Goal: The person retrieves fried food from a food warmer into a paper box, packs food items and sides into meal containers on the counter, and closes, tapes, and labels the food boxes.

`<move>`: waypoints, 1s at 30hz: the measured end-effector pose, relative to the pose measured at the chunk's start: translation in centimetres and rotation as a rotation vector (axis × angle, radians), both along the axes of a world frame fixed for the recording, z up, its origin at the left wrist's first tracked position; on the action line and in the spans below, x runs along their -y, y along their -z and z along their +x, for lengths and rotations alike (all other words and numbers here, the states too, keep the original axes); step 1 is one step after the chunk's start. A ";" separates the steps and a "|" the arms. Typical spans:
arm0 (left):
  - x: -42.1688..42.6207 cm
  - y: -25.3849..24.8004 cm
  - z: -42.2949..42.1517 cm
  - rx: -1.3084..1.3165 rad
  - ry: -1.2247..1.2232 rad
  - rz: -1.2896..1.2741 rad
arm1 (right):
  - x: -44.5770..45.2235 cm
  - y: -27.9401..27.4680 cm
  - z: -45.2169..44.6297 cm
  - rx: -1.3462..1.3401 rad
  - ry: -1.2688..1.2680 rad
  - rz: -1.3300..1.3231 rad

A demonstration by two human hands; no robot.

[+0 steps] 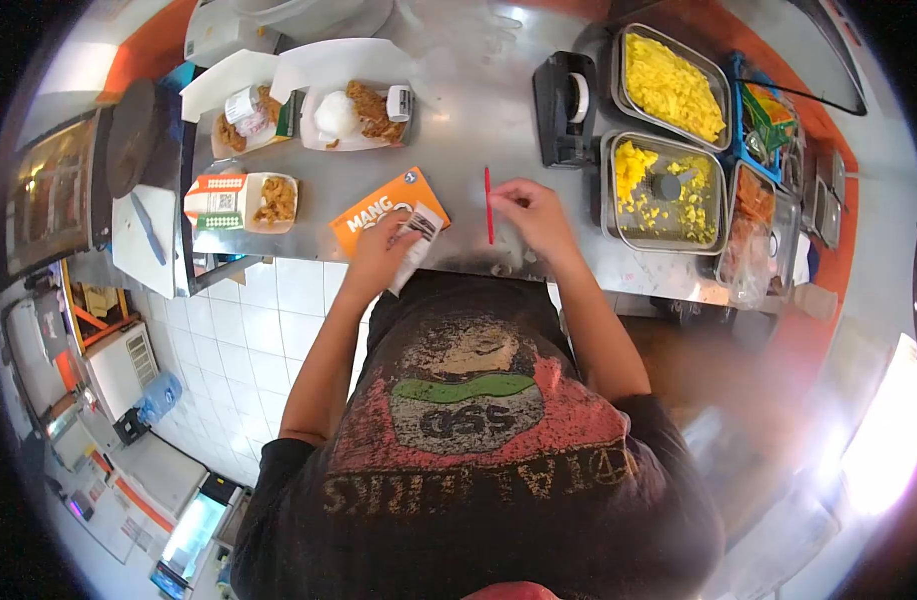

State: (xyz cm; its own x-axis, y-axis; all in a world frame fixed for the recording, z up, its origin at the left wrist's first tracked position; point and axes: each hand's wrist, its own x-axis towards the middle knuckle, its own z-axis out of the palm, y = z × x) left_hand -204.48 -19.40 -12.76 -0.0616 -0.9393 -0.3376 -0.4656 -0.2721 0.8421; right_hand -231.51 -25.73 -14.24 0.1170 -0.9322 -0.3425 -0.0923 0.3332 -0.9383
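My left hand (383, 250) is closed on a white printed packet (419, 240), over an orange card box (404, 190) lying at the counter's front edge. To its right, my right hand (527, 208) pinches a thin red stick (489, 205) that stands out lengthwise from the fingertips. Left of the orange box is a small printed box with fried pieces (276, 200). Behind it sit two open white boxes, one with rice (338, 115) and fried chicken (376, 112), the other with fried chicken (231, 133) and a lidded cup (245, 108).
A black tape dispenser (565, 110) stands right of centre. Beyond it are two metal trays of yellow food (676, 85) (634, 170) and a blue basket (769, 120). At left, a knife (149, 228) lies on a white board (129, 262).
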 end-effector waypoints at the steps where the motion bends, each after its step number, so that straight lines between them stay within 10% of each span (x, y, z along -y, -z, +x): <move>1: 0.1 -0.5 0.9 0.004 -0.012 -0.007 | 0.7 -0.8 1.6 -0.027 -0.195 -0.031; 7: -0.5 -1.0 3.9 0.511 -0.109 -0.106 | 3.3 -0.5 12.0 -0.433 -0.755 -0.289; 14: -0.2 -0.4 5.3 0.515 0.003 -0.270 | 2.9 -1.7 13.2 -0.952 -0.655 -0.443; 23: -0.2 0.1 4.7 0.496 0.362 -0.572 | -2.1 6.1 5.4 -0.155 -0.025 -0.059; 30: -1.3 -1.5 -2.5 0.211 0.418 -0.532 | -13.5 -1.1 7.2 0.601 0.473 0.446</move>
